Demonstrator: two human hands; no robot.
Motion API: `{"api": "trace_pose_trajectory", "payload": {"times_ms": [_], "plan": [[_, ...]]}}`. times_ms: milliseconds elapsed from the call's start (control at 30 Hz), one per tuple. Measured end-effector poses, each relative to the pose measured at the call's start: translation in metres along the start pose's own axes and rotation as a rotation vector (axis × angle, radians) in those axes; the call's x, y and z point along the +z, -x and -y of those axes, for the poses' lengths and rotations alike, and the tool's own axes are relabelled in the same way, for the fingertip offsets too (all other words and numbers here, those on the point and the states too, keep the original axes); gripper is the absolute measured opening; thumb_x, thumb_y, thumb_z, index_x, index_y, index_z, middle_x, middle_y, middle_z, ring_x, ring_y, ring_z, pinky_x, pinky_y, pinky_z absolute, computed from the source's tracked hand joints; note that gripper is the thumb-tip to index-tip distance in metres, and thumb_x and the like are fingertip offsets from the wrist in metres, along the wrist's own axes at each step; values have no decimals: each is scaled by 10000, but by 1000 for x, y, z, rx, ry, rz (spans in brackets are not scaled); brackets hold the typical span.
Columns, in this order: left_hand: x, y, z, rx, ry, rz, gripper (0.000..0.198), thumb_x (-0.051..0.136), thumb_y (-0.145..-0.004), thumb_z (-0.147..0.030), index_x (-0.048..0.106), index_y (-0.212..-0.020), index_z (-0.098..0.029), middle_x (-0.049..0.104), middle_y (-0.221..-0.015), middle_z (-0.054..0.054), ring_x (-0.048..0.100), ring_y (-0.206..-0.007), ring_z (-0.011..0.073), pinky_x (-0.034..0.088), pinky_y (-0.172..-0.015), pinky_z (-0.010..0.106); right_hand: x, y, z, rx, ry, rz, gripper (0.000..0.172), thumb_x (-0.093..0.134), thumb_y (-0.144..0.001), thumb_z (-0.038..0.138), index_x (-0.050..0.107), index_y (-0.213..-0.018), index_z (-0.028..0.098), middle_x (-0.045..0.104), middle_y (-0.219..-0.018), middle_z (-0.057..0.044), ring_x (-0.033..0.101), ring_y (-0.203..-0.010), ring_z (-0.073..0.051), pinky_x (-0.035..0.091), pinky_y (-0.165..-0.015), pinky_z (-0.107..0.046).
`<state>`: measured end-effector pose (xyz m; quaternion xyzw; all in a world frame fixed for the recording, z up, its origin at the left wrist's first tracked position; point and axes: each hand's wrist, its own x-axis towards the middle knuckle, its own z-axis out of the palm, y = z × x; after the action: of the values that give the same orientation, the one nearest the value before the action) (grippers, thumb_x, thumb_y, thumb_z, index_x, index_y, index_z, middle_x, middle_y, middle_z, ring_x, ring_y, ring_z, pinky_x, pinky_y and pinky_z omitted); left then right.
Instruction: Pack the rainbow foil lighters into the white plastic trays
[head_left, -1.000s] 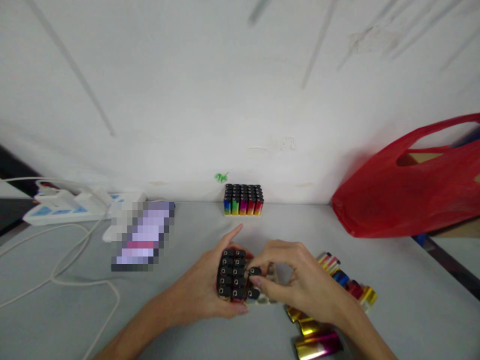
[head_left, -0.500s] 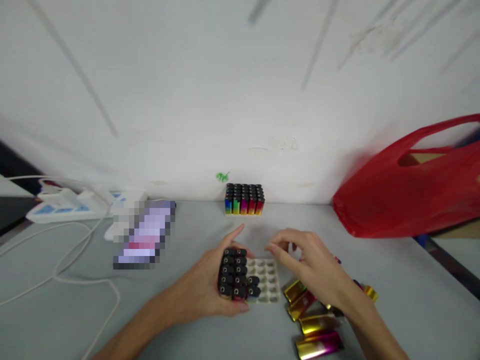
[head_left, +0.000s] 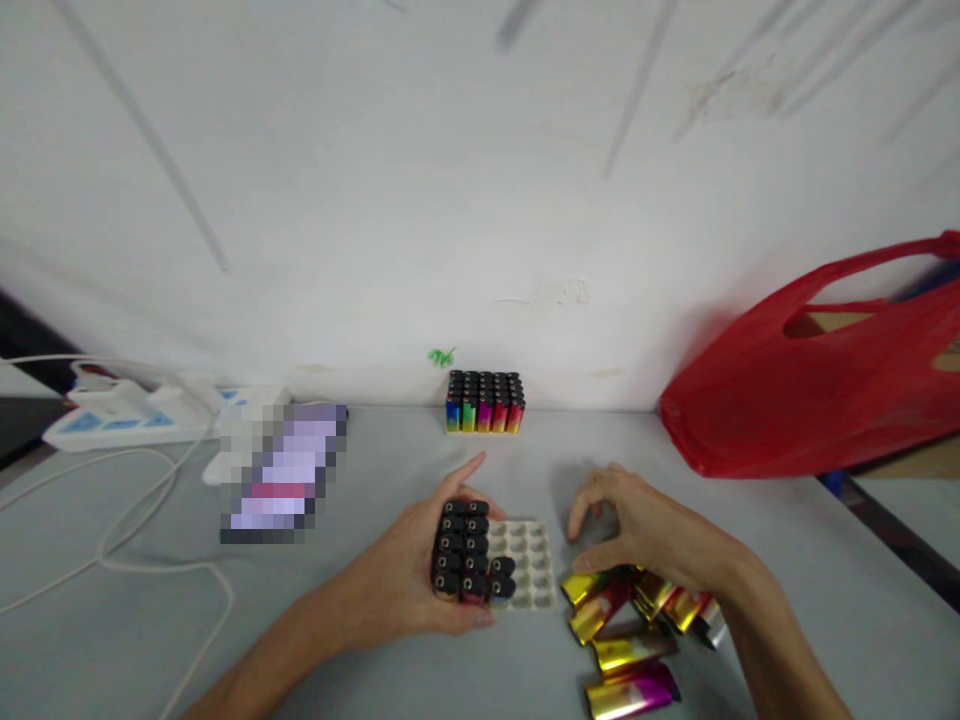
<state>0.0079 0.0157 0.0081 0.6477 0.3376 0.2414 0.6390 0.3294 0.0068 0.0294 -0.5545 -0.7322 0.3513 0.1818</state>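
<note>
A pale tray [head_left: 537, 560] with rows of round-cornered pockets lies on the table in front of me. Black-topped lighters [head_left: 465, 550] stand upright in its left part, while the pockets on the right are bare. My left hand [head_left: 405, 570] wraps round the left side of these lighters and the tray, thumb and fingers on opposite sides. Over a pile of loose shiny gold, red and purple lighters [head_left: 630, 692], my right hand [head_left: 637, 530] hovers with thumb and fingers apart and nothing visible between them. It partly covers the pile's far edge.
A full block of colourful lighters [head_left: 484, 405] stands against the wall. On the left are a pixelated phone [head_left: 289, 470], a white power strip [head_left: 120, 425] and loose white cables [head_left: 105, 560]. A red bag [head_left: 787, 390] sits at the right back.
My right hand has moved right and down from beside the tray to the loose lighters, and its fingers have spread. My left hand stays round the tray's lighters.
</note>
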Motion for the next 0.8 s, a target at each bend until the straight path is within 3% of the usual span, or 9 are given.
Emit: {"api": "trace_pose_trajectory", "payload": {"times_ms": [100,233,300,500,567,733,800], "plan": [[0,1,0,5,-26,-5,1316,935,-717,-170,146,-1754,-355,607,-1486,109,743,-1023,229,638,-850,357,2,-4,6,-19,15,-15,195,984,-782,405,845,-841,282,699,-916,-17,634,-1009,-288,328,-1117,-515],[1,1,-1,14,-21,-12,1320,941,-711,-162,154,-1754,-350,628,-1465,98,746,-1059,239,636,-895,368,-3,3,6,15,-37,59,371,1056,-642,436,864,-937,320,693,-980,-14,617,-1005,-287,403,-1015,-445],[1,0,-1,11,0,0,1324,948,-710,-167,154,-1753,-351,626,-1470,97,750,-1050,234,637,-898,368,-4,5,5,35,-2,56,350,1065,-620,396,861,-891,314,693,-963,-12,612,-1021,-296,404,-1011,-439],[0,-1,0,24,-33,-10,1298,949,-712,-153,186,-1746,-338,632,-1456,92,750,-1048,228,630,-909,361,-1,-7,9,-18,118,31,187,906,-889,425,821,-887,258,709,-962,-21,638,-1053,-283,283,-1192,-528],[0,-1,1,19,-22,-2,1301,948,-716,-149,179,-1747,-344,628,-1461,90,748,-1035,222,632,-897,356,0,-11,10,-5,156,-16,171,866,-930,415,817,-931,251,712,-976,-39,630,-1067,-297,327,-1149,-526],[0,0,2,-2,15,1,1323,947,-719,-145,153,-1754,-366,604,-1496,92,746,-1039,220,636,-872,349,1,-10,5,45,169,-26,233,952,-795,236,778,-948,229,729,-1015,-57,621,-1073,-317,409,-1019,-473],[0,0,2,4,3,-5,1323,947,-718,-144,155,-1756,-361,614,-1484,91,746,-1050,224,634,-893,357,3,-10,5,45,170,-45,201,919,-822,203,748,-926,219,734,-1023,-61,622,-1077,-310,420,-1002,-452]]}}
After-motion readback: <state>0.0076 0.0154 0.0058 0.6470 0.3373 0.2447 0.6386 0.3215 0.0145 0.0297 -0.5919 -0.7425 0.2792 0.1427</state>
